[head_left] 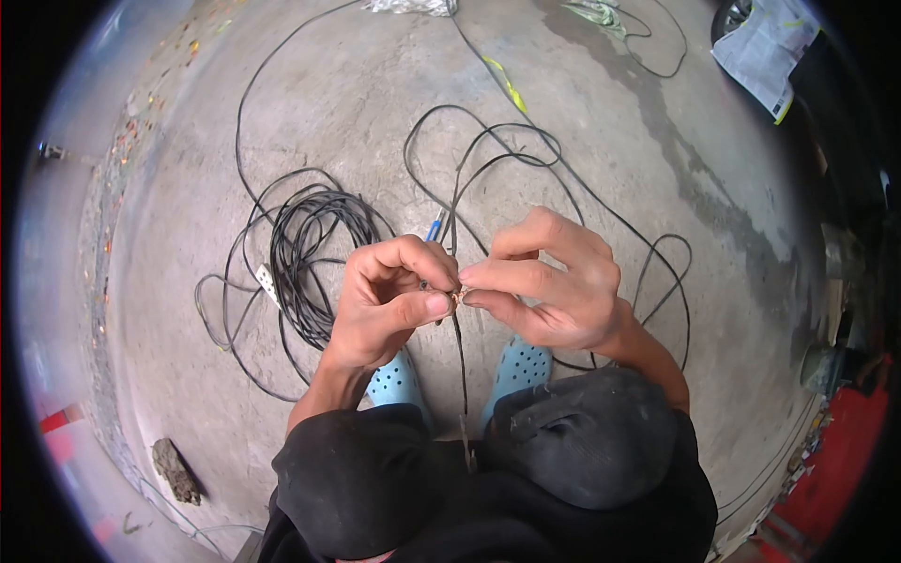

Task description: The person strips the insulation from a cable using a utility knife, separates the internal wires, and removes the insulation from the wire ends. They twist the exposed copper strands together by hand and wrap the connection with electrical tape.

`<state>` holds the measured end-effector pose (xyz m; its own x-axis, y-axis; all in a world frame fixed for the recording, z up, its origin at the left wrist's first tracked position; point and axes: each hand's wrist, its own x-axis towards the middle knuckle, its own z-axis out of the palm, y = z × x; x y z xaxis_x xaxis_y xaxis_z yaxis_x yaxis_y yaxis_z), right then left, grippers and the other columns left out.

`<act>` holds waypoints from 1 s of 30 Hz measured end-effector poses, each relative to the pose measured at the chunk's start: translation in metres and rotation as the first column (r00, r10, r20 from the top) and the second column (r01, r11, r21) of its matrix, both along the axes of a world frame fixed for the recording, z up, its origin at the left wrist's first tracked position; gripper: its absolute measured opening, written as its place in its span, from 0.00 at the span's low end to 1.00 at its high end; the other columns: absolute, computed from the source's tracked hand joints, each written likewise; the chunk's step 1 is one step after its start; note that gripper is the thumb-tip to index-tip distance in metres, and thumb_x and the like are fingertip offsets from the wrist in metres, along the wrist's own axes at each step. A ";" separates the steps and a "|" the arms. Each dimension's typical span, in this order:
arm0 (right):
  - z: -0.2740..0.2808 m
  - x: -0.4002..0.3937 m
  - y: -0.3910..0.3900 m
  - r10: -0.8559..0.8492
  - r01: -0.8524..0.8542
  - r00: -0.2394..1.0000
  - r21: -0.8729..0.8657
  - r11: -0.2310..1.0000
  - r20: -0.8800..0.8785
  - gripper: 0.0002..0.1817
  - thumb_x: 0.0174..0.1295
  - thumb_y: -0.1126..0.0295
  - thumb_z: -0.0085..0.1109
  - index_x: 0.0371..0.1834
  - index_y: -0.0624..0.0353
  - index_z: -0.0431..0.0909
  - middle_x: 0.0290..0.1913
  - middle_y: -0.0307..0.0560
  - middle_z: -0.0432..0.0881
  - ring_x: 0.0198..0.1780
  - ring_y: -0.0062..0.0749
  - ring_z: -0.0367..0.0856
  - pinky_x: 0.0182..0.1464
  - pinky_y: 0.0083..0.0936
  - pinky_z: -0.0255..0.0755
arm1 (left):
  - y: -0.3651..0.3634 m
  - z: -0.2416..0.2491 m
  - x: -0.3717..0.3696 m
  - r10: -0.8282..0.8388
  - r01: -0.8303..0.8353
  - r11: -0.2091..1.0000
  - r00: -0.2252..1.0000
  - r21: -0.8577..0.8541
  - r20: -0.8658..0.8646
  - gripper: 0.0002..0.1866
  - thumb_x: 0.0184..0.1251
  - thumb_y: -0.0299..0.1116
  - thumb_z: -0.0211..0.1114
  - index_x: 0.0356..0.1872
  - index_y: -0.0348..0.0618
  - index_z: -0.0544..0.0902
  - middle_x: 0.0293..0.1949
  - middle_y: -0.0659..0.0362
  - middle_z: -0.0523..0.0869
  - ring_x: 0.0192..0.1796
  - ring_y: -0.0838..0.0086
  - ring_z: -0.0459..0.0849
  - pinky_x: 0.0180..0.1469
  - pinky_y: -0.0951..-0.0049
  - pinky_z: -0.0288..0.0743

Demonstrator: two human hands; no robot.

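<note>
My left hand (pixel 387 298) and my right hand (pixel 554 281) meet in front of my knees, fingertips almost touching. Both pinch the bared copper-coloured wire (pixel 458 297) of a black cable (pixel 459 352). The thumb and forefinger of each hand are closed on it. One length of the cable runs down from the fingers toward my lap, and another goes up between the hands to the loops on the floor. Behind the left hand, a blue-handled tool (pixel 435 229) lies partly hidden on the concrete.
A big coil of black cable (pixel 314 253) lies on the concrete floor (pixel 347 113) at the left, beside a white socket strip (pixel 267 283). Loose cable loops (pixel 507 141) spread ahead. My light-blue clogs (pixel 521 366) are below. A stone-like lump (pixel 176 471) sits lower left.
</note>
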<state>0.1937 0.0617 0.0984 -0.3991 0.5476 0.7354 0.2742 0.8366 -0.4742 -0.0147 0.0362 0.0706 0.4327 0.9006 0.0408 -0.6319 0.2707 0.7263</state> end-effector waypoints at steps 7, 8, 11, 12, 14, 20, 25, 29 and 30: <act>-0.002 0.003 0.004 0.010 -0.043 0.983 0.183 0.982 0.181 0.11 0.48 0.75 0.70 0.34 0.53 0.81 0.30 0.36 0.77 0.28 0.30 0.76 0.27 0.26 0.71 | 0.001 -0.003 0.000 -0.024 0.026 0.998 0.999 0.065 -0.027 0.04 0.62 0.18 0.68 0.37 0.33 0.83 0.35 0.56 0.84 0.37 0.76 0.79 0.41 0.75 0.72; -0.001 0.003 0.003 0.040 -0.065 0.984 0.140 0.988 0.171 0.10 0.47 0.75 0.70 0.34 0.54 0.80 0.29 0.36 0.76 0.28 0.31 0.76 0.27 0.27 0.71 | 0.002 -0.004 0.000 -0.019 0.022 0.997 0.999 0.076 -0.043 0.04 0.62 0.18 0.68 0.37 0.33 0.83 0.35 0.56 0.83 0.37 0.77 0.79 0.41 0.75 0.72; -0.002 0.003 0.001 0.129 -0.131 0.986 0.010 0.991 0.106 0.09 0.48 0.77 0.69 0.32 0.56 0.79 0.27 0.38 0.76 0.27 0.33 0.76 0.27 0.29 0.71 | 0.002 -0.005 -0.003 -0.042 0.055 0.991 0.994 0.125 -0.105 0.05 0.64 0.18 0.69 0.39 0.32 0.83 0.36 0.56 0.84 0.37 0.77 0.79 0.41 0.75 0.72; -0.004 0.001 0.001 0.157 -0.155 0.986 -0.036 0.987 0.062 0.09 0.49 0.78 0.68 0.32 0.57 0.79 0.26 0.39 0.75 0.26 0.34 0.76 0.27 0.30 0.71 | 0.002 -0.005 -0.003 -0.025 0.045 0.987 0.991 0.153 -0.131 0.05 0.64 0.18 0.69 0.40 0.32 0.84 0.36 0.56 0.84 0.38 0.77 0.80 0.42 0.75 0.73; -0.006 0.000 0.000 0.194 -0.193 0.981 -0.129 0.973 -0.011 0.06 0.52 0.79 0.66 0.32 0.58 0.79 0.24 0.41 0.75 0.24 0.35 0.75 0.27 0.30 0.70 | 0.003 -0.004 -0.005 0.008 0.031 0.977 0.983 0.209 -0.181 0.06 0.64 0.17 0.70 0.41 0.31 0.85 0.37 0.56 0.85 0.39 0.77 0.81 0.43 0.75 0.75; -0.008 0.005 -0.007 0.239 -0.257 0.966 -0.507 0.823 -0.103 0.04 0.64 0.78 0.63 0.31 0.63 0.80 0.22 0.42 0.77 0.20 0.28 0.73 0.26 0.26 0.67 | 0.003 0.008 -0.011 0.084 0.025 0.964 0.915 0.264 -0.395 0.08 0.62 0.15 0.71 0.42 0.30 0.87 0.39 0.55 0.87 0.43 0.75 0.85 0.47 0.73 0.79; -0.008 0.006 -0.010 0.211 -0.249 0.966 -0.770 0.587 -0.151 0.07 0.67 0.74 0.63 0.32 0.65 0.82 0.24 0.41 0.81 0.23 0.19 0.72 0.26 0.22 0.65 | 0.002 0.002 -0.012 0.101 0.006 0.974 0.885 0.228 -0.455 0.07 0.61 0.15 0.71 0.41 0.30 0.87 0.38 0.55 0.87 0.41 0.75 0.84 0.45 0.73 0.79; -0.014 0.013 -0.010 0.146 -0.195 0.981 -0.648 0.736 -0.130 0.03 0.65 0.75 0.64 0.36 0.63 0.84 0.27 0.42 0.82 0.26 0.22 0.76 0.26 0.22 0.65 | -0.003 0.007 -0.003 0.126 -0.037 0.981 0.869 0.191 -0.478 0.05 0.59 0.20 0.71 0.36 0.32 0.85 0.33 0.58 0.83 0.36 0.78 0.78 0.40 0.76 0.71; -0.007 0.017 -0.010 0.104 -0.130 0.992 -0.586 0.800 -0.077 0.02 0.64 0.76 0.65 0.37 0.63 0.85 0.29 0.42 0.83 0.27 0.23 0.77 0.27 0.22 0.66 | -0.004 0.006 -0.001 0.141 -0.050 0.979 0.869 0.199 -0.473 0.05 0.60 0.20 0.71 0.36 0.32 0.85 0.32 0.58 0.83 0.36 0.78 0.78 0.39 0.76 0.71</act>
